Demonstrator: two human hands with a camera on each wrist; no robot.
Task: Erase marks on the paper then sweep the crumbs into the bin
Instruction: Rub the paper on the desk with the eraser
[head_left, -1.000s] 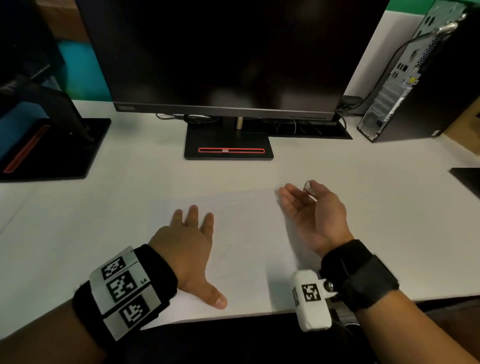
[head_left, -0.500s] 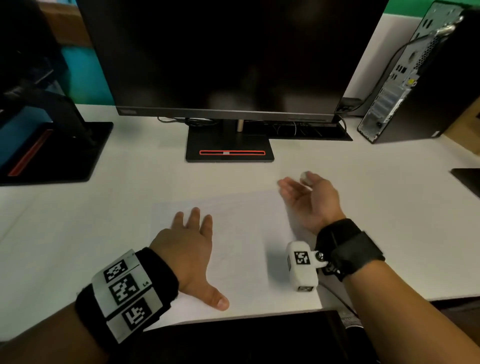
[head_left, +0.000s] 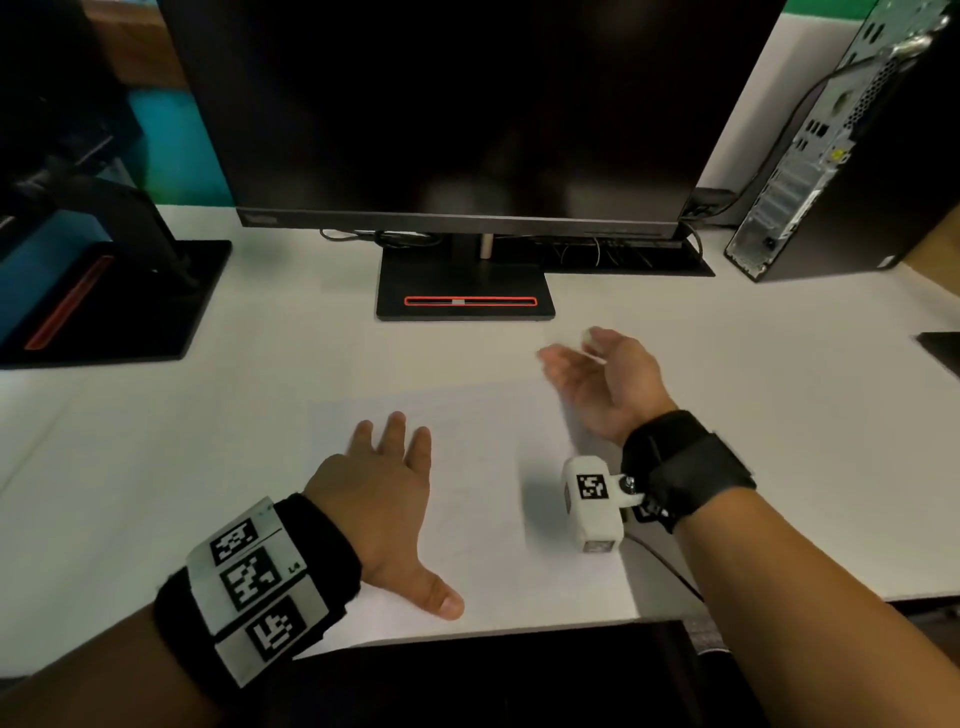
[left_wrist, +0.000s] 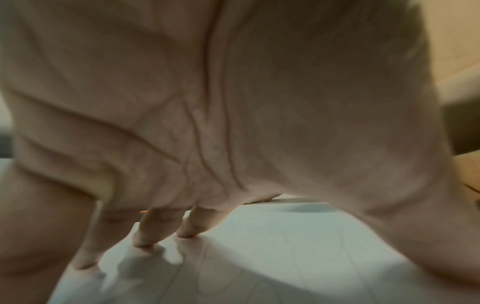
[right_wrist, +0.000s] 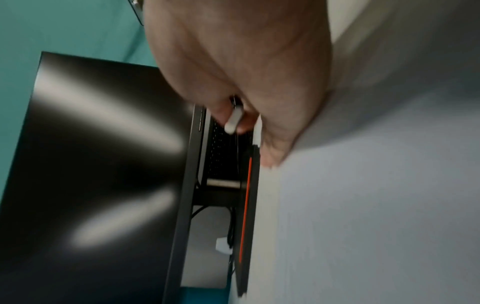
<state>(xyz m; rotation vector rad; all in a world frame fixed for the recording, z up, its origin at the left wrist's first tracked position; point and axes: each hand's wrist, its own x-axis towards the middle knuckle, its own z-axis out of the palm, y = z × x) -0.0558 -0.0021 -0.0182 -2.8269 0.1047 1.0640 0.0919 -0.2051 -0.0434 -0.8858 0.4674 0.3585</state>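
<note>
A white sheet of paper (head_left: 483, 467) with faint pencil lines lies on the white desk (head_left: 779, 415) in front of me. My left hand (head_left: 395, 467) rests flat on the sheet's left part, fingers spread and straight; in the left wrist view its fingertips (left_wrist: 145, 240) press on the paper (left_wrist: 285, 257). My right hand (head_left: 571, 353) is at the sheet's far right corner, standing on its little-finger edge with the palm facing left. It pinches a small white eraser (head_left: 589, 335) between thumb and finger, as the right wrist view shows (right_wrist: 233, 121). No bin or crumbs are visible.
A dark monitor (head_left: 467, 114) on a black stand (head_left: 465, 280) with a red slot is just beyond the paper. A second stand (head_left: 114, 301) is at the far left, a computer tower (head_left: 841, 156) at the far right, and a black object (head_left: 943, 348) at the right edge.
My right hand, still holding the eraser, has slid away from me along the paper's right side toward the monitor stand. The left hand has stayed flat on the paper.
</note>
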